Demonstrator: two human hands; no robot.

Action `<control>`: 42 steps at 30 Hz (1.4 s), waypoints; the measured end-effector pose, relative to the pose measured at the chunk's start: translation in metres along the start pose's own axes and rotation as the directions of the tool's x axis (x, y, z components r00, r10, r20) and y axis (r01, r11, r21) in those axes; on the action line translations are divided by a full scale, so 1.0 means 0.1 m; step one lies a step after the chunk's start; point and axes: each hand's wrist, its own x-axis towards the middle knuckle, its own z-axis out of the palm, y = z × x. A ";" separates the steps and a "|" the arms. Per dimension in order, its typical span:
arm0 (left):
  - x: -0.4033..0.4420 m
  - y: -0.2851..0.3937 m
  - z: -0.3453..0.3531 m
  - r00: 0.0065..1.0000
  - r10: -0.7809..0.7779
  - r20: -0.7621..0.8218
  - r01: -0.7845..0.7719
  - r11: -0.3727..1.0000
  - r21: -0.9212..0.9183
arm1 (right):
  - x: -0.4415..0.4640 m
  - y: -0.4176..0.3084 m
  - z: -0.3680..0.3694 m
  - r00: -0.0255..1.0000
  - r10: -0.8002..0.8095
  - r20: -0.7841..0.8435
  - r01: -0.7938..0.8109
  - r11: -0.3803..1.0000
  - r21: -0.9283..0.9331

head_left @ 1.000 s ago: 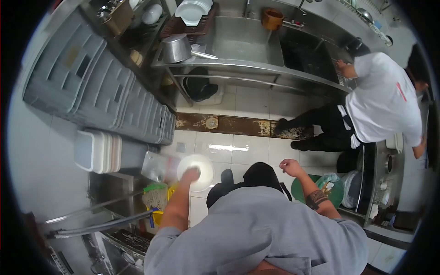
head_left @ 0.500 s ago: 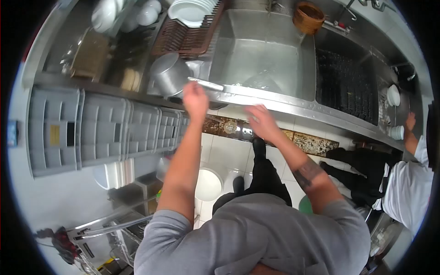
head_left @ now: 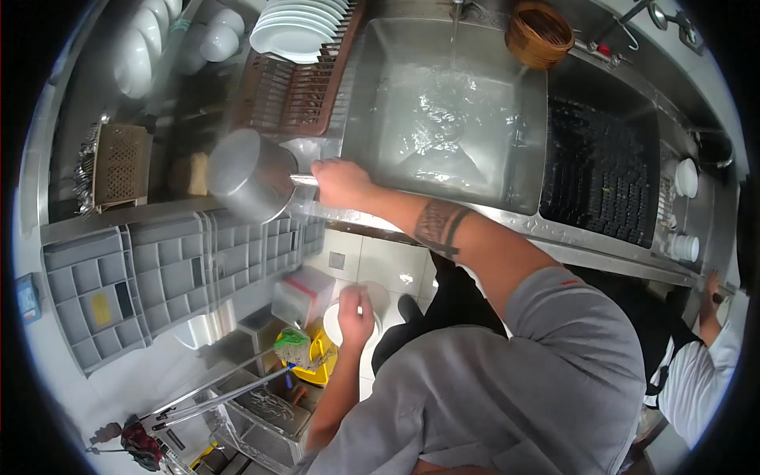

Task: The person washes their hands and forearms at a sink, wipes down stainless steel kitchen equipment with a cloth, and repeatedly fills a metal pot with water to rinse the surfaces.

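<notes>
A grey metal saucepan (head_left: 247,176) is at the front edge of the steel counter, left of the sink, its round base turned toward the left and up. My right hand (head_left: 342,184) is closed around its handle, the arm stretched across my front. Lower down, away from the counter, my left hand (head_left: 356,314) hangs with curled fingers over a white bucket (head_left: 339,326) on the floor; nothing shows in it. Beside the pan, the sink (head_left: 378,150) holds clear, rippling water, with a stream falling from the tap (head_left: 457,9).
White plates (head_left: 289,39) stand in a brown dish rack (head_left: 269,99). A bamboo steamer (head_left: 540,36) sits on the sink's back rim. Grey crates (head_left: 170,277) line the counter's front at left. A yellow mop bucket (head_left: 321,356) is on the floor. Another person's hand (head_left: 712,294) is at far right.
The saucepan's handle has passed from my left hand to my right, and the pan has shifted left. My left hand has dropped toward my body. Water now runs into the sink.
</notes>
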 end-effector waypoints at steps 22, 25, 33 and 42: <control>-4.30 -0.91 -0.31 0.742 -0.499 0.448 0.378 0.863 0.335 | -1.04 3.91 -0.21 0.587 0.802 -0.108 -0.766 0.508 -0.394; -4.47 -0.82 -0.24 0.550 -0.572 0.608 0.419 0.820 0.391 | -0.91 3.70 0.01 0.548 0.740 0.389 -0.834 0.518 0.189; -4.22 -0.49 -0.55 0.200 -0.931 0.306 0.895 0.301 0.330 | -0.92 3.56 -0.20 0.587 0.510 0.629 -0.696 -0.078 0.713; -4.29 -1.02 -0.48 0.260 -0.948 0.181 0.965 0.252 -0.064 | -1.09 2.54 -1.27 0.645 0.284 0.710 -0.729 -0.051 0.683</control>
